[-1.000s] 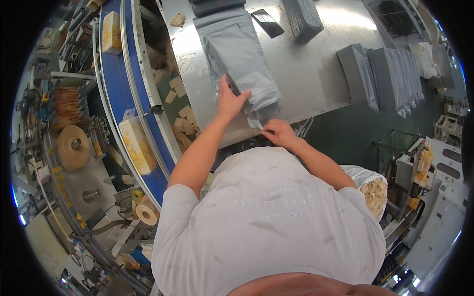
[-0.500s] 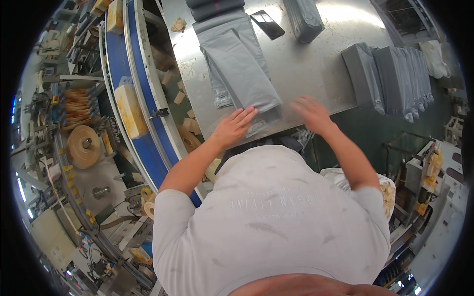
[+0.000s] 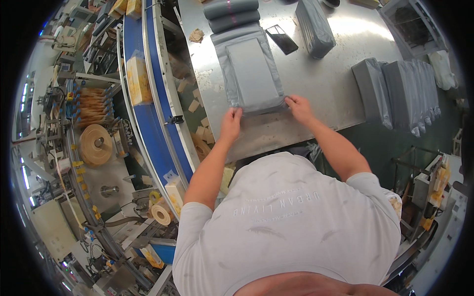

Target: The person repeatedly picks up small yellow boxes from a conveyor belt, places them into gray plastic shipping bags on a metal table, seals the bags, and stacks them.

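A flat grey plastic bag [image 3: 254,69] lies lengthwise in front of me on top of more grey plastic on the metal table. A paler rectangle shows in its middle; whether something is inside cannot be told. My left hand [image 3: 231,124] pinches its near left corner, thumb and fingers pressed together. At the near right corner, my right hand [image 3: 299,108] grips the plastic the same way. The near edge stretches between both hands.
Grey rolls [image 3: 233,18] lie beyond the bag. A dark phone [image 3: 282,39] and a grey wrapped bundle [image 3: 316,32] sit to its right. Several grey bundles [image 3: 410,91] line the table's right side. To the left, a blue conveyor [image 3: 150,133] carries yellow-and-white packs [image 3: 138,81].
The slanted grey plastic now lies straight and flat. My left hand went from resting flat on it to pinching a corner. My right hand, apart before, now grips the other corner.
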A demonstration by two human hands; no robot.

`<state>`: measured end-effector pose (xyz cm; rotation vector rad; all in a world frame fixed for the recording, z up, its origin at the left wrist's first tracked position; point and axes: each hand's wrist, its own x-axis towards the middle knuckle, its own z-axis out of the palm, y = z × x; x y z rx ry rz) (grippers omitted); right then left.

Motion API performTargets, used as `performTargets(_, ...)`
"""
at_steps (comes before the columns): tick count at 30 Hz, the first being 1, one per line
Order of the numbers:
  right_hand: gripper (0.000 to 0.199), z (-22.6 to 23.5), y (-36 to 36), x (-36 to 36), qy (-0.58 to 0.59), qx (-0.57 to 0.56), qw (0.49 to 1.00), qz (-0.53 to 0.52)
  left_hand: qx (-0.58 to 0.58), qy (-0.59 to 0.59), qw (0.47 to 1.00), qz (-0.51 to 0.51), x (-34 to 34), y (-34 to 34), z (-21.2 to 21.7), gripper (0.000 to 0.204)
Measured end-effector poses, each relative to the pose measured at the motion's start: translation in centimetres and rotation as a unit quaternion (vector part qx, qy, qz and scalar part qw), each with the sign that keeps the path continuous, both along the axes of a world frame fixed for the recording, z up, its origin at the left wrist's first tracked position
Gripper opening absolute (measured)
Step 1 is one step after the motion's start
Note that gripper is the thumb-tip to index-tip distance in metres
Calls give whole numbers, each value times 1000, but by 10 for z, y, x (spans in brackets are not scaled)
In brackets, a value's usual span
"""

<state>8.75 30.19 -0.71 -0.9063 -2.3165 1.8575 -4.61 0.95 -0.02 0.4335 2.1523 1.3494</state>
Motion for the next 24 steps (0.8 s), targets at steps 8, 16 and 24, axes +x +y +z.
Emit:
performTargets(8, 50, -19, -36, -40, 36, 121, 986, -113, 61, 65, 972, 216, 12, 43, 1, 29)
performTargets(16, 67, 62, -7, 26, 69, -332, 921, -190, 137, 73, 966, -208, 70, 44, 29, 61)
performTargets(24, 55, 91, 139, 214, 165, 443, 863, -180, 100, 66, 971, -207, 79, 45, 8, 36)
